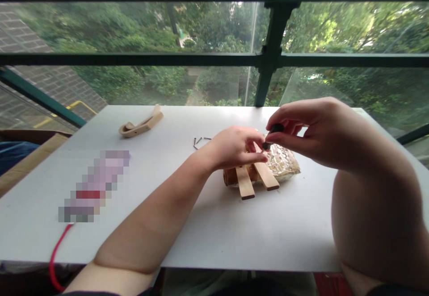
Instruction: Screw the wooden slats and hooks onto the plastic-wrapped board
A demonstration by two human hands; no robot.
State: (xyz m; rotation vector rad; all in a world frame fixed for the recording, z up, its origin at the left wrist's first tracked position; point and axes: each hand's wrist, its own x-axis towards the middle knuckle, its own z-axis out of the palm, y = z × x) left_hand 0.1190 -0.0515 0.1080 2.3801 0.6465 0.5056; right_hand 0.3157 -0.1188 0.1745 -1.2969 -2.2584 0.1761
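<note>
My right hand [306, 131] pinches a short black tool [275, 129] with a thick, knob-like upper part and a narrower lower end; its exact kind is unclear. Just below that end, the fingertips of my left hand [236, 146] are curled close together, and whatever lies between them is too small to make out. Under my left hand, two flat wooden strips [246, 183] rest on a lumpy bundle [284, 157] with a brown and shiny, patterned surface. The strips' rounded dark ends stick out toward me, while my hand hides their far parts.
Several small screws [199, 140] lie beyond my left wrist. A curved wooden piece [142, 124] sits at the back left of the white table [187, 224]. At left lies a blurred-out purple object [100, 177] with a red cord [55, 253]. A green-framed window [271, 37] borders the far edge.
</note>
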